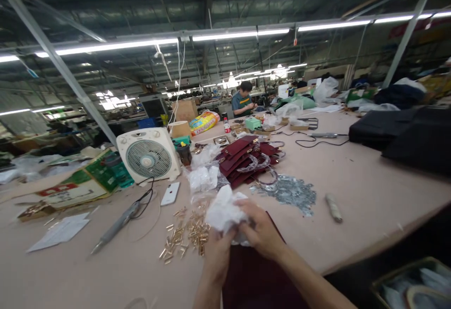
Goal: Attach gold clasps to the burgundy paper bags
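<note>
Both my hands grip a crumpled piece of white tissue-like wrapping [222,208] above the near part of the table. My left hand [219,248] pinches its lower edge, and my right hand [259,228] holds its right side with bent fingers. Whether anything sits inside the wrapping cannot be made out. Below my hands lies a dark maroon panel or bag [255,276], partly covered by my forearms. Just left of my left hand are many small gold metal fittings [199,231] in a loose pile.
Beyond my hands sit stacked maroon handbags [237,158] and grey metal pieces [294,194]. A fan [148,156], a phone [170,193] and a grey corded tool [118,227] stand left; a wrapped roll [333,208] lies right. A co-worker [242,100] sits across the table [380,196].
</note>
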A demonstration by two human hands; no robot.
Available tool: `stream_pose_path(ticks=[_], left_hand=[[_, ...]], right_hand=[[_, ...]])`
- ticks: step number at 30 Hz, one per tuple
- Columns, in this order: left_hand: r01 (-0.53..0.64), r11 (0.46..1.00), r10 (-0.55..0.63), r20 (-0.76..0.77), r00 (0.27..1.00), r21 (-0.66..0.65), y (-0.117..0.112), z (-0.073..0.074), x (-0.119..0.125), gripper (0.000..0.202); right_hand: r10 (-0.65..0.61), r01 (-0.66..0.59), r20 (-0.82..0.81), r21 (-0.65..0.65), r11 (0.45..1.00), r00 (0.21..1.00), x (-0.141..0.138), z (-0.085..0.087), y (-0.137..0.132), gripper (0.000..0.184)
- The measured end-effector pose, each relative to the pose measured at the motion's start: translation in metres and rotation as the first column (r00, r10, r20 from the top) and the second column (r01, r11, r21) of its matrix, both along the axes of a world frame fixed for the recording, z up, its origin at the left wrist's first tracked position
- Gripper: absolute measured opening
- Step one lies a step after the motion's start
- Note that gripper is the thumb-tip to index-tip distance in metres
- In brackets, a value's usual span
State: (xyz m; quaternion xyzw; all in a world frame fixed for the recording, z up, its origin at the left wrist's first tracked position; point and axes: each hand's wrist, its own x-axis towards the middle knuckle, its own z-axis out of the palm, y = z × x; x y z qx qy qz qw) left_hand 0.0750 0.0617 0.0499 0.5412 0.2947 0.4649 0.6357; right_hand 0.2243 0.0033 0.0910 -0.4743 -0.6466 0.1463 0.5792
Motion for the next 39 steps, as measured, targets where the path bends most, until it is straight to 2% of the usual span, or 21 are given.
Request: stream_pose_path(ticks=[2, 4, 6, 7, 9, 11, 14, 17, 19, 20, 23, 24, 25, 27, 28, 30, 31, 33, 34, 36, 39], left_hand=[[0.037, 0.999, -0.036, -0.114, 0.993, 0.013, 0.003, -0.004, -0.005, 0.055], [-0.017, 0.990, 0.056, -0.281, 0.958, 0.141, 0.011, -0.009, -0.014, 0.050], [-0.051, 0.941, 0.202, -0.436, 0.877, 0.334, 0.018, -0.017, -0.024, 0.047], [-0.022, 0.912, 0.244, -0.496, 0.834, 0.410, 0.020, -0.022, -0.027, 0.051], [0.090, 0.872, 0.240, -0.580, 0.778, 0.482, 0.021, -0.033, -0.028, 0.069], [0.178, 0.848, 0.199, -0.611, 0.766, 0.499, 0.018, -0.043, -0.022, 0.081], [0.177, 0.819, 0.226, -0.589, 0.776, 0.546, 0.009, -0.051, -0.009, 0.069], [0.110, 0.798, 0.310, -0.559, 0.769, 0.593, -0.002, -0.052, -0.001, 0.039], [0.056, 0.781, 0.366, -0.528, 0.766, 0.622, -0.009, -0.051, 0.000, 0.022], [0.022, 0.773, 0.394, -0.507, 0.766, 0.634, -0.011, -0.052, 0.000, 0.021], [-0.072, 0.755, 0.460, -0.450, 0.765, 0.652, -0.015, -0.055, -0.001, 0.035], [-0.085, 0.744, 0.474, -0.434, 0.766, 0.663, -0.015, -0.057, -0.001, 0.042], [-0.089, 0.729, 0.484, -0.418, 0.769, 0.679, -0.014, -0.058, -0.002, 0.048], [-0.088, 0.690, 0.500, -0.386, 0.775, 0.718, -0.014, -0.061, -0.003, 0.054], [-0.096, 0.671, 0.512, -0.366, 0.777, 0.735, -0.013, -0.061, -0.003, 0.056], [-0.139, 0.629, 0.548, -0.310, 0.777, 0.765, -0.013, -0.062, -0.005, 0.054], [-0.173, 0.606, 0.572, -0.275, 0.773, 0.776, -0.013, -0.063, -0.006, 0.052], [-0.253, 0.569, 0.617, -0.202, 0.760, 0.783, -0.011, -0.063, -0.009, 0.047], [-0.290, 0.564, 0.630, -0.176, 0.756, 0.773, -0.011, -0.064, -0.010, 0.046], [-0.355, 0.599, 0.636, -0.158, 0.755, 0.718, -0.009, -0.063, -0.012, 0.051], [-0.415, 0.718, 0.593, -0.179, 0.785, 0.560, -0.008, -0.060, -0.014, 0.070]], right_hand=[[-0.227, 0.226, 0.024, 0.033, 0.974, 0.974, 0.044, -0.013, -0.012, 0.021], [-0.503, 0.492, 0.084, 0.124, 0.862, 0.860, 0.098, -0.025, -0.025, 0.021], [-0.681, 0.645, 0.209, 0.220, 0.732, 0.702, 0.154, -0.038, -0.041, 0.024], [-0.741, 0.699, 0.258, 0.247, 0.671, 0.621, 0.180, -0.044, -0.048, 0.029], [-0.786, 0.750, 0.378, 0.278, 0.600, 0.489, 0.221, -0.060, -0.062, 0.032], [-0.744, 0.774, 0.534, 0.235, 0.588, 0.403, 0.246, -0.079, -0.072, 0.032], [-0.591, 0.797, 0.738, 0.122, 0.591, 0.326, 0.257, -0.107, -0.078, 0.035], [-0.513, 0.809, 0.800, 0.060, 0.585, 0.312, 0.246, -0.116, -0.077, 0.049], [-0.562, 0.818, 0.766, 0.085, 0.568, 0.311, 0.231, -0.107, -0.075, 0.053], [-0.617, 0.827, 0.727, 0.124, 0.548, 0.301, 0.221, -0.098, -0.074, 0.054], [-0.804, 0.845, 0.537, 0.280, 0.455, 0.255, 0.186, -0.068, -0.069, 0.051], [-0.833, 0.832, 0.480, 0.317, 0.456, 0.274, 0.172, -0.060, -0.066, 0.048], [-0.840, 0.806, 0.430, 0.335, 0.488, 0.330, 0.158, -0.053, -0.063, 0.045], [-0.770, 0.714, 0.344, 0.300, 0.633, 0.537, 0.128, -0.045, -0.054, 0.040], [-0.687, 0.643, 0.301, 0.244, 0.726, 0.661, 0.113, -0.044, -0.048, 0.038], [-0.429, 0.432, 0.231, 0.044, 0.901, 0.873, 0.082, -0.044, -0.034, 0.038], [-0.280, 0.296, 0.190, -0.064, 0.953, 0.941, 0.067, -0.046, -0.027, 0.043], [-0.049, 0.068, 0.093, -0.212, 0.975, 0.994, 0.041, -0.048, -0.011, 0.060], [0.012, -0.001, 0.041, -0.248, 0.969, 0.999, 0.030, -0.050, -0.004, 0.065], [0.030, -0.048, -0.068, -0.284, 0.958, 0.997, 0.013, -0.054, 0.011, 0.057], [-0.057, -0.027, -0.245, -0.328, 0.944, 0.968, -0.001, -0.065, 0.029, 0.035]])
